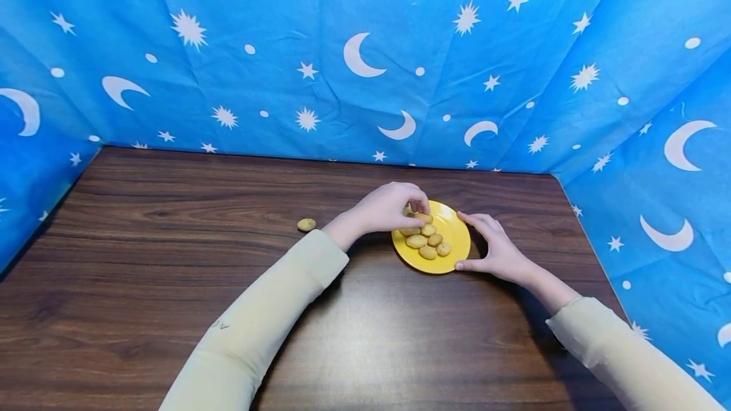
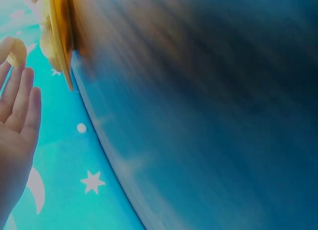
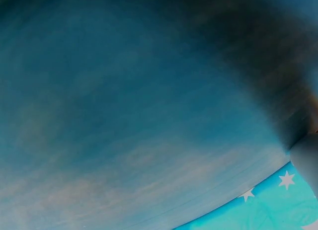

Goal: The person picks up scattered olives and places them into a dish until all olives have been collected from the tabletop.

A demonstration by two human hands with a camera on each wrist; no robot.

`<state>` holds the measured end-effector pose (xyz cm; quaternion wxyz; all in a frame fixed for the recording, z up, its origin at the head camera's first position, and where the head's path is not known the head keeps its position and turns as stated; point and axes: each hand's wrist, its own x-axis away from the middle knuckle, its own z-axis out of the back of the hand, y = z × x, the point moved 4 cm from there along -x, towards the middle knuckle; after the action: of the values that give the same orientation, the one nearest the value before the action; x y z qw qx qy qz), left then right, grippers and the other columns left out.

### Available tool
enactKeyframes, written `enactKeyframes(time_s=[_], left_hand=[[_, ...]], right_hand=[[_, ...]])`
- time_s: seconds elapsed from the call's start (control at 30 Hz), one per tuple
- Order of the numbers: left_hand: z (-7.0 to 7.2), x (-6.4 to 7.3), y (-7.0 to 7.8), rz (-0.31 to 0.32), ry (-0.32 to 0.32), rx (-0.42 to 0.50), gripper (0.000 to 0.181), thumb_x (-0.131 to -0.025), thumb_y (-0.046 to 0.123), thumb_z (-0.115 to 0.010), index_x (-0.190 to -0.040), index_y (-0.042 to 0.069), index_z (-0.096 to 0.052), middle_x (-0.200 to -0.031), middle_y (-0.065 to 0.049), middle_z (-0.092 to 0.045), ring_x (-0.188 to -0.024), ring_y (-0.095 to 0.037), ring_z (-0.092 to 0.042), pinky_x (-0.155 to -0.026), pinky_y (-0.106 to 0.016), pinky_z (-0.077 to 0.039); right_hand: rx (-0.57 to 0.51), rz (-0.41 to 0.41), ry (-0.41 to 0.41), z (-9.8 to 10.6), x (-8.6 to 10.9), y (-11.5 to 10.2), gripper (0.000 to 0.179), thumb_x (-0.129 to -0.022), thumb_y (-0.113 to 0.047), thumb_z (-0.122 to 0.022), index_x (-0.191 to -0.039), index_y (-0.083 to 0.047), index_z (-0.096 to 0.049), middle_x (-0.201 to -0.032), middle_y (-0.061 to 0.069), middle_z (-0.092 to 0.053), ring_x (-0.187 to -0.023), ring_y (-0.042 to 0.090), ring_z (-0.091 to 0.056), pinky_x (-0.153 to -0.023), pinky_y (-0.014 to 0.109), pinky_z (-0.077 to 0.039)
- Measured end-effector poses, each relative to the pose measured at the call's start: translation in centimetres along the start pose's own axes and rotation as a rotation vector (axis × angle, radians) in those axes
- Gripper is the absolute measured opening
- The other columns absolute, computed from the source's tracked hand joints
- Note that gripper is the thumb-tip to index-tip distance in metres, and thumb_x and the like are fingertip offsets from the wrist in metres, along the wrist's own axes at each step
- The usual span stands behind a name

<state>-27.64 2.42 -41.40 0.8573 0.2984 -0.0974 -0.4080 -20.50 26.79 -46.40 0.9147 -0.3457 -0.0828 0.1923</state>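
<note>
A yellow plate (image 1: 454,233) stands on the table at right of centre in the head view, with several small tan potatoes (image 1: 416,241) on its left part. My left hand (image 1: 391,208) is over the plate's left side and pinches a potato (image 2: 18,52) between thumb and finger, as the left wrist view shows. The other fingers of that hand are straight. At the plate's right rim, my right hand (image 1: 495,249) steadies it, thumb at the near edge and fingers at the far edge. In the right wrist view only a blurred part of this hand (image 3: 307,158) shows.
One more potato (image 1: 306,225) lies alone on the brown wooden table (image 1: 188,259), left of my left wrist. A blue cloth (image 1: 274,81) with white moons and stars hangs behind the table and at both sides.
</note>
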Motion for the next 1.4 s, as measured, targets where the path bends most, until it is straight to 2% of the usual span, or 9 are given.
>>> enactKeyframes(time_s=[0.4, 0.67, 0.87, 1.4], left_hand=[[-1.8, -2.0, 1.6, -0.005, -0.027, -0.013, 0.012, -0.099, 0.023, -0.076, -0.109, 0.016, -0.077, -0.112, 0.0, -0.073, -0.104, -0.016, -0.066, -0.097, -0.031, -0.055], [-3.0, -2.8, 2.4, -0.008, -0.089, -0.054, 0.014, -0.099, 0.022, -0.076, -0.112, 0.016, -0.077, -0.114, 0.0, -0.072, -0.105, -0.015, -0.065, -0.096, -0.03, -0.054], [-3.7, -2.9, 2.6, -0.005, -0.116, -0.099, 0.012, -0.098, 0.023, -0.077, -0.109, 0.018, -0.076, -0.112, 0.002, -0.071, -0.103, -0.013, -0.064, -0.096, -0.028, -0.053], [-4.1, -2.9, 3.2, 0.0, -0.146, -0.116, 0.013, -0.1, 0.024, -0.075, -0.111, 0.018, -0.078, -0.112, 0.002, -0.071, -0.101, -0.013, -0.063, -0.097, -0.029, -0.052]], right_hand=[[-0.003, 0.015, 0.003, 0.0, 0.0, 0.0, 0.097, -0.083, -0.023, -0.092, -0.162, -0.005, -0.039, -0.152, 0.022, -0.045, -0.141, 0.042, -0.037, -0.117, 0.069, -0.03], [-0.009, 0.014, 0.0, 0.0, 0.1, 0.0, 0.096, -0.084, -0.023, -0.092, -0.162, -0.004, -0.039, -0.154, 0.022, -0.044, -0.142, 0.043, -0.037, -0.117, 0.071, -0.029], [-0.015, 0.025, 0.001, -0.1, 0.1, -0.1, 0.096, -0.084, -0.022, -0.092, -0.162, -0.003, -0.039, -0.153, 0.022, -0.045, -0.141, 0.043, -0.036, -0.117, 0.071, -0.029], [-0.01, 0.029, 0.008, -0.1, 0.1, -0.2, 0.097, -0.084, -0.022, -0.092, -0.162, -0.002, -0.039, -0.152, 0.023, -0.045, -0.141, 0.044, -0.036, -0.116, 0.07, -0.029]])
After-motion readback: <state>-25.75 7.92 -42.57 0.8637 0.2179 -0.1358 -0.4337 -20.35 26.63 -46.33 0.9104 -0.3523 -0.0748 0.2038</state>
